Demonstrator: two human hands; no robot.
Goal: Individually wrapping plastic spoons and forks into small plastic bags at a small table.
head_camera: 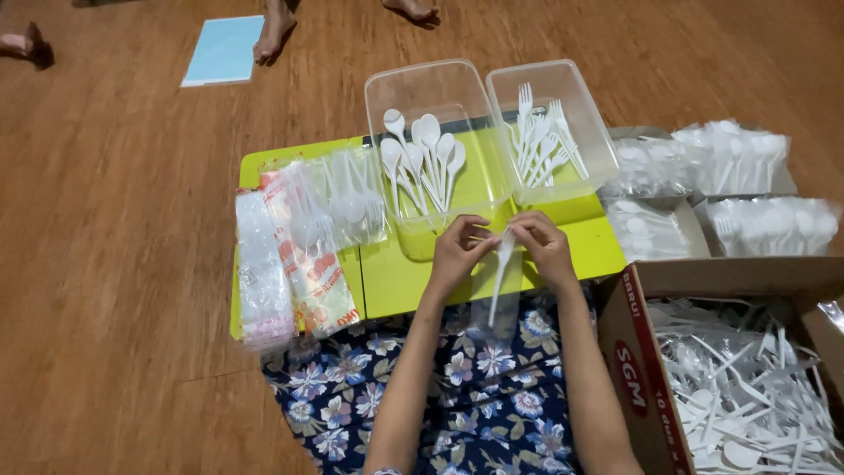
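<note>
Head view shows my left hand (455,253) and right hand (543,248) both pinched shut on one white plastic utensil (501,264) in its clear sleeve, held over the green tray (396,281), close before the spoon tub (437,145) and fork tub (551,127) for easy reach.

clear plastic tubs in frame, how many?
2, side by side on the green tray: the left tub holds white spoons, the right tub white forks. None looks hidden.
</note>
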